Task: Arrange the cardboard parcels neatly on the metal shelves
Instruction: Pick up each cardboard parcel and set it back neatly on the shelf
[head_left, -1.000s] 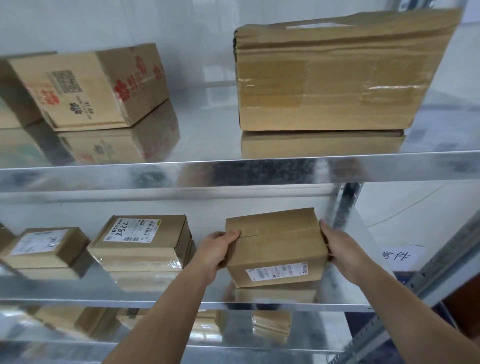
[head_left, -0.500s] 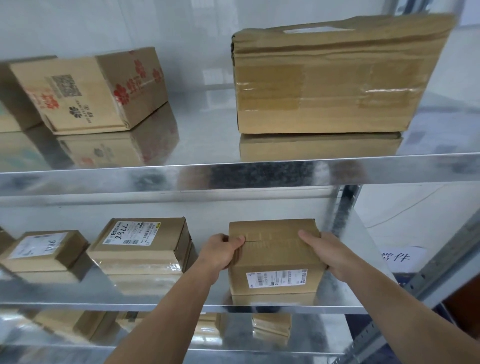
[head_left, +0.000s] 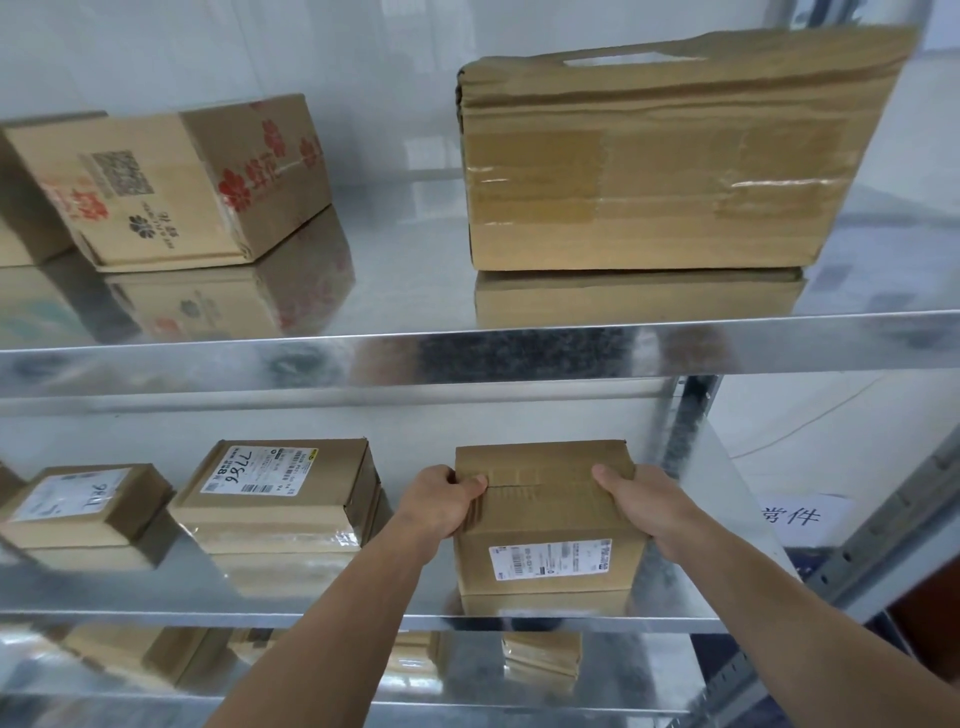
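While the parcel (head_left: 545, 525) sits on the middle shelf (head_left: 130, 592) near its front edge, we hold it w/ both grips: left grip (head_left: 441, 504) curled over its top-left edge, right grip (head_left: 649, 506) over the top-right. Labelled box (head_left: 280, 493) nearby to the left; big box (head_left: 660, 166) on upper shelf (head_left: 311, 364).

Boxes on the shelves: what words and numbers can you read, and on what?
"7786": handwritten on the flat parcel's label, middle shelf.
"常件": on the paper sign at right.
Too small or blurred to read: the held parcel's label, the small box's scrawl, the flower box's red print and its square code.
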